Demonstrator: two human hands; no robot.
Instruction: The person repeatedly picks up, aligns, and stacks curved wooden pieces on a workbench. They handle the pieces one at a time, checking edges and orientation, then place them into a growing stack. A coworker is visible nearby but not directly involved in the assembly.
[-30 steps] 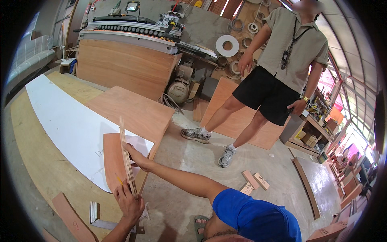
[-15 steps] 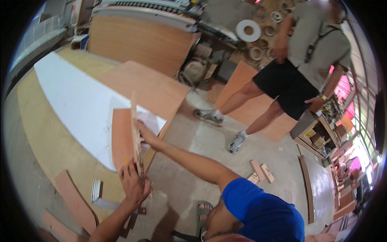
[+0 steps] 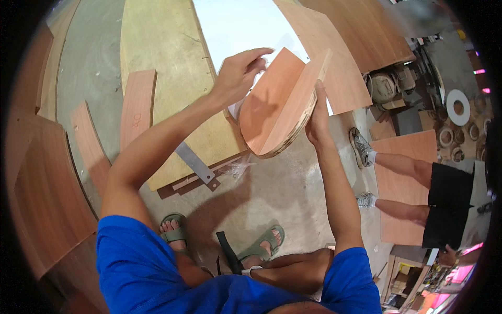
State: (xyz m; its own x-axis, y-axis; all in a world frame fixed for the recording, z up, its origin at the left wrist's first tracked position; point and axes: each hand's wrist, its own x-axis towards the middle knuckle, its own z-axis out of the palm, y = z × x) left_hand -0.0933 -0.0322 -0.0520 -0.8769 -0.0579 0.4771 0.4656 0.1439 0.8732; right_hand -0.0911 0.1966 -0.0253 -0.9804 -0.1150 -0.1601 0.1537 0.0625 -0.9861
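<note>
Two hands (image 3: 238,78) (image 3: 316,118), one rounded wood piece (image 3: 277,104), perhaps three curved strips (image 3: 137,107).

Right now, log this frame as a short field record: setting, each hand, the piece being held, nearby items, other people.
setting: workshop floor with plywood sheets
left hand: fingers on the top edge of the curved wood piece
right hand: flat against the piece's outer edge
held piece: rounded, reddish face, layered edge, standing upright
nearby: metal ruler on the floor, curved wood strips, white sheet
other person: legs in dark shorts at right
</note>
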